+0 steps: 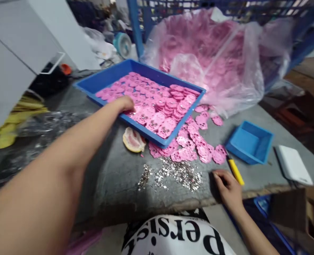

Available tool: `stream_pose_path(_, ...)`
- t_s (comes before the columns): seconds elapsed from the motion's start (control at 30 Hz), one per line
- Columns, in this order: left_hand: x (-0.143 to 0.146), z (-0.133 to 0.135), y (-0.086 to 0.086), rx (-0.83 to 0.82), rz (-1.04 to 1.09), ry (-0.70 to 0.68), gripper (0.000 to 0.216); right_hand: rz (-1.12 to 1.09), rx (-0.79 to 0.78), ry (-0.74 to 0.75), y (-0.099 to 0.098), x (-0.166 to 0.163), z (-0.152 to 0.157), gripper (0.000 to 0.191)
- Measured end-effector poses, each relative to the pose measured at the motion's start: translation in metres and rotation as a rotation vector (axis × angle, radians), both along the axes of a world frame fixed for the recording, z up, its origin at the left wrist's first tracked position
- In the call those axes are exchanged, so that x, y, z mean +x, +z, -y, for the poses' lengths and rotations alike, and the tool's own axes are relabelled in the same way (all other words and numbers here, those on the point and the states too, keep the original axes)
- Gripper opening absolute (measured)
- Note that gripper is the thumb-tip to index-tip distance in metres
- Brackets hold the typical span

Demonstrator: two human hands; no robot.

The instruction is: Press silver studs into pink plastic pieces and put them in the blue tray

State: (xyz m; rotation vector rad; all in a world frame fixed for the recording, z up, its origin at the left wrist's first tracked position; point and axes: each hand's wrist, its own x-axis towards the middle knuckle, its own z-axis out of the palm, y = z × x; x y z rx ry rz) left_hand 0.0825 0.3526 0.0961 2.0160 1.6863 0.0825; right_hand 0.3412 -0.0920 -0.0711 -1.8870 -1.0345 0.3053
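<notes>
My left hand (pixel 125 104) reaches into the large blue tray (pixel 103 79), its closed fingers down among the pink round pieces (pixel 151 102) that fill it. What the fingers hold is hidden. My right hand (pixel 227 187) rests on the grey table near the front edge, fingers curled, just beside a yellow-handled tool (pixel 235 171) and apparently touching nothing else. More pink pieces (pixel 196 145) lie loose on the table to the right of the tray. A pile of small shiny metal bits (pixel 180 173) lies in front of me.
A big clear plastic bag (pixel 220 60) of pink pieces stands behind the tray. A small blue box (pixel 249 141) and a white flat device (pixel 292 164) sit at the right. A piece of fruit peel (pixel 132 140) lies by the tray. Yellow items (pixel 16 117) lie at far left.
</notes>
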Motion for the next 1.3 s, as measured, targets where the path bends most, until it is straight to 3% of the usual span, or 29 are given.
stream_pose_path(0.13, 0.009, -0.004, -0.001, 0.094, -0.212, -0.046, 0.015, -0.024, -0.017, 0.005, 0.011, 0.002, -0.009, 0.029)
stream_pose_path(0.2, 0.011, -0.004, -0.002, 0.147, -0.244, -0.070, 0.029, 0.014, -0.070, 0.004, 0.020, 0.008, -0.021, 0.030)
stream_pose_path(0.3, 0.008, 0.000, -0.002, 0.232, -0.264, -0.094, 0.036, 0.182, -0.196, 0.022, 0.035, 0.021, -0.055, 0.035)
stream_pose_path(0.4, 0.000, 0.016, 0.001, 0.377, -0.122, -0.084, 0.023, 0.487, -0.347, 0.056, 0.045, 0.029, -0.094, 0.045)
stream_pose_path(0.47, -0.009, 0.037, 0.004, 0.529, 0.113, -0.062, 0.015, 0.611, -0.439, 0.076, 0.046, 0.027, -0.113, 0.049)
stream_pose_path(0.53, -0.020, 0.063, 0.007, 0.646, 0.307, -0.076, 0.027, 0.669, -0.456, 0.084, 0.044, 0.023, -0.123, 0.047)
stream_pose_path(0.63, -0.035, 0.110, 0.005, 0.766, 0.416, -0.084, 0.036, 0.659, -0.388, 0.063, 0.037, 0.018, -0.124, 0.035)
stream_pose_path(0.77, -0.045, 0.184, -0.007, 0.820, 0.752, -0.164, 0.032, 0.479, -0.241, 0.073, 0.034, 0.015, -0.119, 0.029)
stream_pose_path(0.87, -0.043, 0.247, -0.020, 0.624, 0.889, -0.238, 0.029, 0.335, -0.058, 0.144, 0.046, 0.005, -0.107, 0.034)
stream_pose_path(0.97, -0.034, 0.300, -0.036, 0.310, 0.915, -0.292, 0.042, 0.209, 0.040, 0.364, 0.074, -0.020, -0.083, 0.038)
stream_pose_path(1.13, -0.026, 0.353, -0.056, -0.282, 0.882, -0.274, 0.082, 0.298, -0.212, 1.011, 0.131, -0.084, -0.030, 0.023)
stream_pose_path(1.23, -0.034, 0.378, -0.065, -0.747, 0.958, -0.320, 0.074, 0.466, -0.312, 1.143, 0.148, -0.117, -0.005, 0.021)
stream_pose_path(1.3, -0.042, 0.393, -0.072, -0.920, 1.053, -0.323, 0.062, 0.561, -0.325, 1.207, 0.151, -0.129, 0.004, 0.021)
